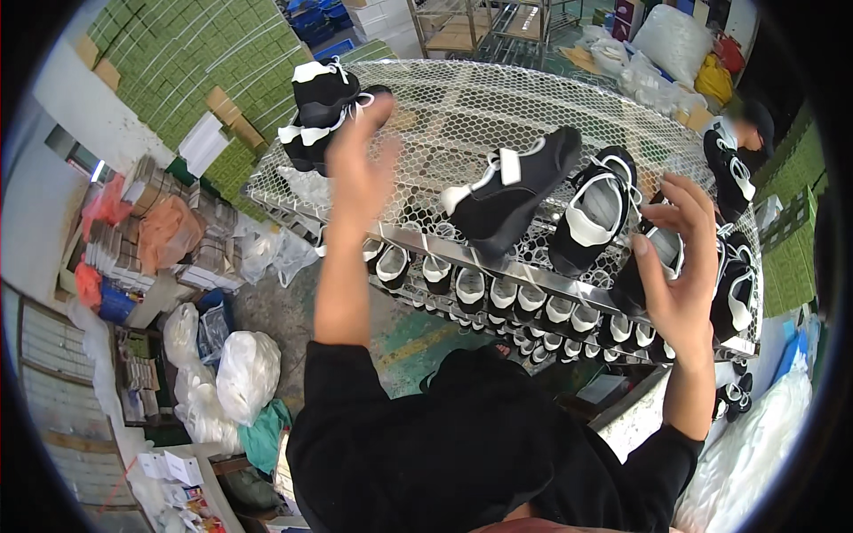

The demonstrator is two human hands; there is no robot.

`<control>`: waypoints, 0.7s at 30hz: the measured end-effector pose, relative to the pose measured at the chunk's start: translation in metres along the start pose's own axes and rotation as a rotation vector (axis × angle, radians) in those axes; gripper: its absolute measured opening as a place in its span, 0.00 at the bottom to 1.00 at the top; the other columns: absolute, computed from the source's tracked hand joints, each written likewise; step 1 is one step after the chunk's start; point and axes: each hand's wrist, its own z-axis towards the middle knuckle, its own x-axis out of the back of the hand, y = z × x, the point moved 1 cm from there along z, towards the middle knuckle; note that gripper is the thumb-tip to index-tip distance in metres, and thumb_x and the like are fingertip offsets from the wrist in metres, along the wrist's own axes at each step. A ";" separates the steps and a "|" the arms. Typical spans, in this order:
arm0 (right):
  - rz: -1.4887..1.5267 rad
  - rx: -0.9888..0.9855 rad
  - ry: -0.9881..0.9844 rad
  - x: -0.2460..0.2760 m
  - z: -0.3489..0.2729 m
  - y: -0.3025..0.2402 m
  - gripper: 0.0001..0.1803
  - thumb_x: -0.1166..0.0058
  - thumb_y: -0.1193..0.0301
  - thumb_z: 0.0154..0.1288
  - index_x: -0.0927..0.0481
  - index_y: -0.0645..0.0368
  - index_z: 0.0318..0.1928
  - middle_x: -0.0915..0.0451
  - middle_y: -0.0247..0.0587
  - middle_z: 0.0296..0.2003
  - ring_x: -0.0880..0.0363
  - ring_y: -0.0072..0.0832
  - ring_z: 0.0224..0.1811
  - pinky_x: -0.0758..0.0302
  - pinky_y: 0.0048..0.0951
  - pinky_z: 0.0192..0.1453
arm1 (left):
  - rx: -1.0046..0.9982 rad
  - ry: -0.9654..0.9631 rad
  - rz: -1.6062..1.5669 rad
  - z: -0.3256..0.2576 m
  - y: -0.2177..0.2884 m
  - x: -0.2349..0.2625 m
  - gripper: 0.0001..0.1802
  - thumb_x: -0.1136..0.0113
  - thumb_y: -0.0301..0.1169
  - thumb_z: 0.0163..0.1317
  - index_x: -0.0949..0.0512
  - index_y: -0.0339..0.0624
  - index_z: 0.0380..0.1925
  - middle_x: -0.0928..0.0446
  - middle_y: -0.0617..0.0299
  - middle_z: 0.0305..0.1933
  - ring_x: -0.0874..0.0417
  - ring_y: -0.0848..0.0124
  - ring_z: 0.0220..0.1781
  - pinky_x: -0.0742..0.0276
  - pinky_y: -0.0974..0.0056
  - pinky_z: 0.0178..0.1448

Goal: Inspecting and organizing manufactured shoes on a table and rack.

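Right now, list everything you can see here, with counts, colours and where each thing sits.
Wire mesh rack: one, silvery, centre.
Shoes on top shelf: about six, black and white; one pair far left at the left hand, one shoe mid-shelf, one beside it.
Shoes on lower shelf: a long row, black and white; count unclear.
Green boxes: many, stacked upper left.
White plastic bags: several, floor lower left.
Left hand: at the far-left pair.
Right hand: on a shoe at the right.
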 end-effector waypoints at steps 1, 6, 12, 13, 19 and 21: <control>0.000 -0.019 -0.012 0.001 -0.001 0.000 0.30 0.40 0.85 0.58 0.28 0.67 0.63 0.29 0.53 0.63 0.20 0.32 0.48 0.22 0.33 0.55 | 0.192 0.172 0.040 0.020 -0.007 0.020 0.43 0.24 0.40 0.54 0.32 0.44 0.68 0.24 0.46 0.64 0.20 0.49 0.58 0.26 0.51 0.63; 0.041 -0.019 -0.015 -0.008 0.001 -0.004 0.29 0.40 0.85 0.58 0.28 0.66 0.62 0.30 0.53 0.63 0.19 0.32 0.47 0.21 0.33 0.54 | 0.478 0.050 0.589 0.084 -0.074 0.067 0.38 0.25 0.47 0.53 0.26 0.43 0.61 0.15 0.48 0.48 0.13 0.50 0.51 0.20 0.53 0.56; 0.046 -0.038 0.008 0.000 -0.006 0.000 0.28 0.39 0.84 0.58 0.28 0.66 0.61 0.29 0.53 0.62 0.19 0.32 0.48 0.21 0.33 0.54 | 0.199 0.343 0.202 0.052 -0.030 0.045 0.33 0.21 0.35 0.51 0.28 0.39 0.54 0.17 0.48 0.51 0.14 0.58 0.53 0.20 0.57 0.57; 0.059 -0.034 0.007 0.000 -0.004 0.001 0.28 0.39 0.84 0.58 0.28 0.65 0.61 0.29 0.54 0.62 0.18 0.32 0.48 0.21 0.33 0.54 | 0.105 0.400 0.027 0.045 -0.029 0.039 0.32 0.22 0.30 0.52 0.29 0.38 0.54 0.18 0.47 0.52 0.15 0.60 0.53 0.19 0.58 0.58; 0.052 -0.028 -0.043 -0.007 0.001 -0.002 0.30 0.38 0.83 0.58 0.29 0.64 0.62 0.30 0.53 0.62 0.18 0.33 0.49 0.21 0.33 0.54 | 0.037 0.342 -0.488 0.009 0.028 0.020 0.37 0.25 0.18 0.51 0.38 0.37 0.57 0.28 0.40 0.64 0.21 0.58 0.63 0.22 0.56 0.68; 0.080 -0.028 -0.044 -0.010 0.000 -0.002 0.29 0.37 0.83 0.58 0.28 0.64 0.62 0.30 0.52 0.62 0.18 0.33 0.49 0.21 0.33 0.54 | 0.011 0.299 -0.503 -0.002 0.039 0.018 0.38 0.24 0.20 0.50 0.39 0.39 0.57 0.29 0.36 0.65 0.20 0.56 0.63 0.20 0.56 0.67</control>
